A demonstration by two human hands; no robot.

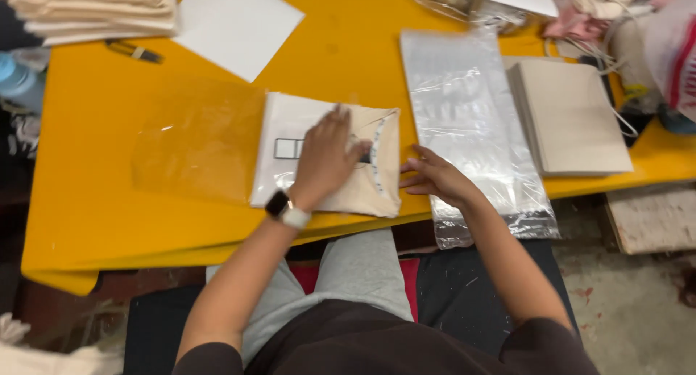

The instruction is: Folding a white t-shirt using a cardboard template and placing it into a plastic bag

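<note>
A folded cream cloth (370, 186) lies partly slid into a clear plastic bag (199, 139) on the yellow table (87, 201). A white card (286, 121) with a small dark rectangle sits under the cloth inside the bag's mouth. My left hand (326, 157), with a watch on its wrist, presses flat on the cloth, fingers spread. My right hand (435, 176) rests at the cloth's right edge, fingers apart, touching the edge of a stack of clear bags (464, 114).
A pile of folded cream cloths (573, 114) lies at the right. Another cloth stack (94, 9), a white sheet (235, 27) and a dark pen (134, 51) sit at the back left. Crumpled plastic and fabric fill the back right. The table's near edge runs above my lap.
</note>
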